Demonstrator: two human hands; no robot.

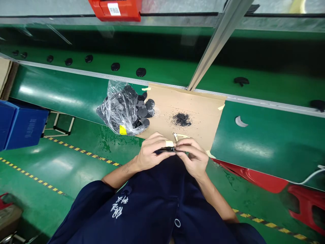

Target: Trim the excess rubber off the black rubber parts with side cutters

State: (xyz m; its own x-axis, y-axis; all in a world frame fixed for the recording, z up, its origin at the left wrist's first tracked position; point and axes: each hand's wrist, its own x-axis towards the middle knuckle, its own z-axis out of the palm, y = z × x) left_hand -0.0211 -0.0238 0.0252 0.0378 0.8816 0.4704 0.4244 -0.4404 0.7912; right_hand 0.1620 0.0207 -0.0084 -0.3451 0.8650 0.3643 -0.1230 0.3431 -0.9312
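My left hand (153,151) and my right hand (193,156) are close together in front of my body, fingers closed on a thin black disc (164,150) seen edge-on. Pale tape wraps one left finger. A small dark part shows on the disc between my fingertips; its kind is too small to make out. Just beyond my right fingers, a tool with pale yellow handles (182,136) lies partly hidden. A pile of tiny black bits (181,119) is spread on the taped-down cardboard sheet (203,105). To the left, a clear plastic bag (115,117) spills black round discs (142,111).
Several black round parts (141,72) sit spaced along the green belt (165,69) behind a metal rail. A grey crescent piece (240,122) lies on the right bench. A slanted metal post (210,51) rises ahead. Blue bin (27,123) at left, red stool (256,176) at right.
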